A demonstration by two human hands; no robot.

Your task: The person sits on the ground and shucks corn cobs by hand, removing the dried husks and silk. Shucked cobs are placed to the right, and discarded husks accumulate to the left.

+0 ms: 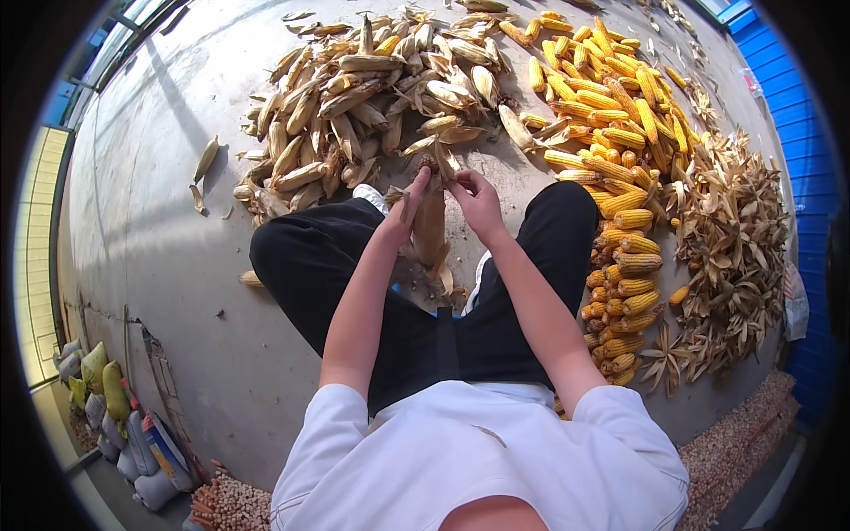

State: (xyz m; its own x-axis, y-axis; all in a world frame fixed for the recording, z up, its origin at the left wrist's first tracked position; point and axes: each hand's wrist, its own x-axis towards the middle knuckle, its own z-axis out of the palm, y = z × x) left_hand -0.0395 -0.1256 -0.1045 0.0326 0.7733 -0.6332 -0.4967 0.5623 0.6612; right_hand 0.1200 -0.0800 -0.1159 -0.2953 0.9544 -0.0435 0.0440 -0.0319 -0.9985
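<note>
Between my knees, an ear of corn in dry husk (428,222) hangs with some husk leaves pulled down. My left hand (406,207) is closed around its upper left side. A strip of husk (446,166) at the top is pinched in the fingers of my right hand (479,202). Whether any kernels show on this ear, I cannot tell. Ahead of both hands lies a heap of unhusked corn ears (358,99). Bare yellow corn cobs (597,113) are piled ahead to the right and stacked down beside my right knee.
Stripped husks (727,265) form a heap at the right, before a blue corrugated metal wall (783,99). A single husked ear (207,159) lies on the concrete floor (172,265) at the left. Filled sacks (116,391) stand at the lower left, near a pile of cobs (232,501).
</note>
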